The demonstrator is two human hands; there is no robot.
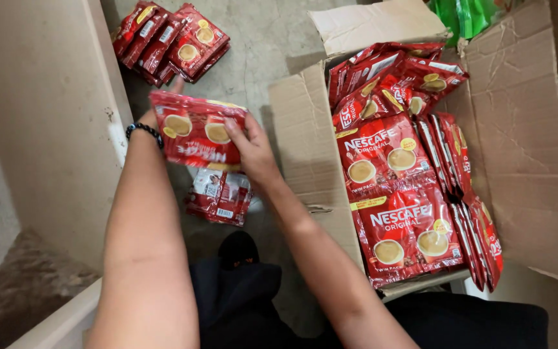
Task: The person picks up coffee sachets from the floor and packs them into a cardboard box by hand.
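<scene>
Both arms stretched forward; left hand [152,116] and right hand [251,148] raised, fingers [234,126] pinched shut.

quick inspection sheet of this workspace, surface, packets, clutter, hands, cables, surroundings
surface: grey concrete floor, marked and worn
job's things: red sachet strip held up between both hands; open cardboard box on the right, full of matching red packs
clutter: stack of red sachets on the floor ahead; a smaller bundle lying below the held strip
grippers: left hand, beaded bracelet at the wrist, grips the strip's left edge; right hand pinches its right edge
cables: nothing seen
surroundings: beige wall panel on the left; green packaging behind the box; person's dark clothing at the bottom
</scene>
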